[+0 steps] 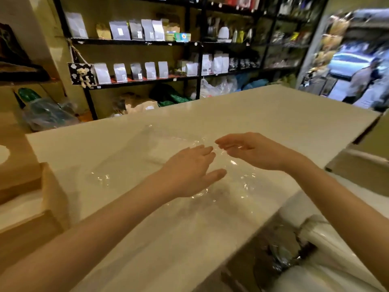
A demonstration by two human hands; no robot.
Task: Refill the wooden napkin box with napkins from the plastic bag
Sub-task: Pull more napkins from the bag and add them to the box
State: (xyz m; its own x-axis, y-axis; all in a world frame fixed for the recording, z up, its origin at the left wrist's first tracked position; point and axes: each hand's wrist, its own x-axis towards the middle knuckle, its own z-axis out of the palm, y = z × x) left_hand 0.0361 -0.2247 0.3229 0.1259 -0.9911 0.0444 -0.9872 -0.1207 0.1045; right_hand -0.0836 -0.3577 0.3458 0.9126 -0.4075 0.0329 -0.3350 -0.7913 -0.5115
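A clear plastic bag (134,165) lies flat and crinkled on the white counter (273,114). A low stack of white napkins (166,150) shows through it. My left hand (189,171) hovers palm down over the bag's right part, fingers spread and holding nothing. My right hand (250,150) is just to the right of it, with fingers and thumb curved toward the shiny plastic edge; blur hides whether it pinches the film. The wooden napkin box (48,197) stands at the counter's left end, with something white inside.
Black shelves (189,44) with pouches and packets run along the far side of the counter. Bags and plastic sit on the floor under them. A crumpled plastic bag (294,249) lies below the counter's near right edge. A person (362,81) stands at the far right.
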